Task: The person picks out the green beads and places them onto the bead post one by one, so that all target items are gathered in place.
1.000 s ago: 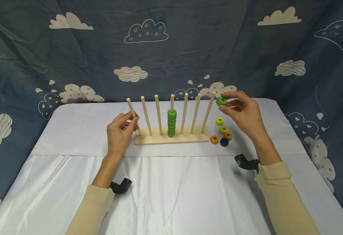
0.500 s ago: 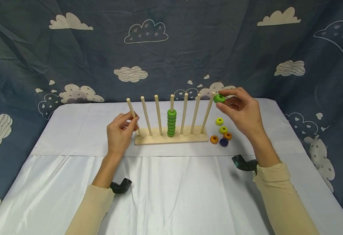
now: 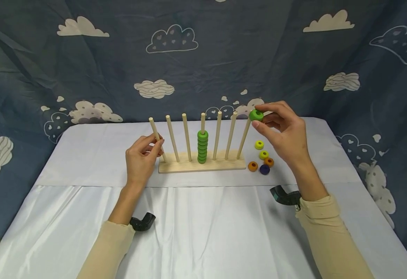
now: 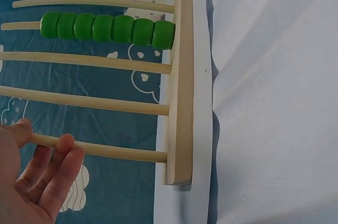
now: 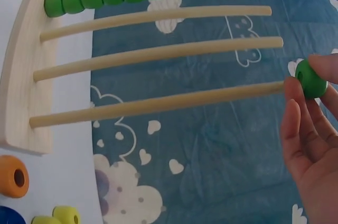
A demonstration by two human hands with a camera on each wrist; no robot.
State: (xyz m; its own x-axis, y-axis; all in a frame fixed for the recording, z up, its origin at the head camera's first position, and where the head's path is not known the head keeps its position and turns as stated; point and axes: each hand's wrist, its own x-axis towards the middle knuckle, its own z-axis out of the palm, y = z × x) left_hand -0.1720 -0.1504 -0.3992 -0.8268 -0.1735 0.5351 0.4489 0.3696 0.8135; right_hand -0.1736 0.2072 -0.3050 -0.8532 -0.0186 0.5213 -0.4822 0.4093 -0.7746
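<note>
A wooden peg rack point(image 3: 203, 166) stands on the white cloth with a row of upright pegs. Its middle peg carries a stack of green beads point(image 3: 202, 147). My left hand point(image 3: 142, 157) pinches the leftmost peg point(image 4: 121, 151) between thumb and fingers. In my right hand point(image 3: 283, 131) a single green bead point(image 5: 310, 80) is pinched between thumb and fingertips. That bead is right at the top end of the rightmost peg point(image 5: 158, 105), overlapping its tip in the head view; the right wrist view shows the bead's hole turned toward the peg.
Right of the rack lie loose beads: two yellow-green ones point(image 3: 259, 145), two orange ones point(image 3: 253, 166) and a dark blue one point(image 3: 264, 169). A dark curtain with clouds point(image 3: 203, 58) hangs behind the table point(image 3: 203, 224).
My right hand has moved left and slightly up, bringing the green bead from beside the rightmost peg to its tip. The left hand keeps its hold on the leftmost peg.
</note>
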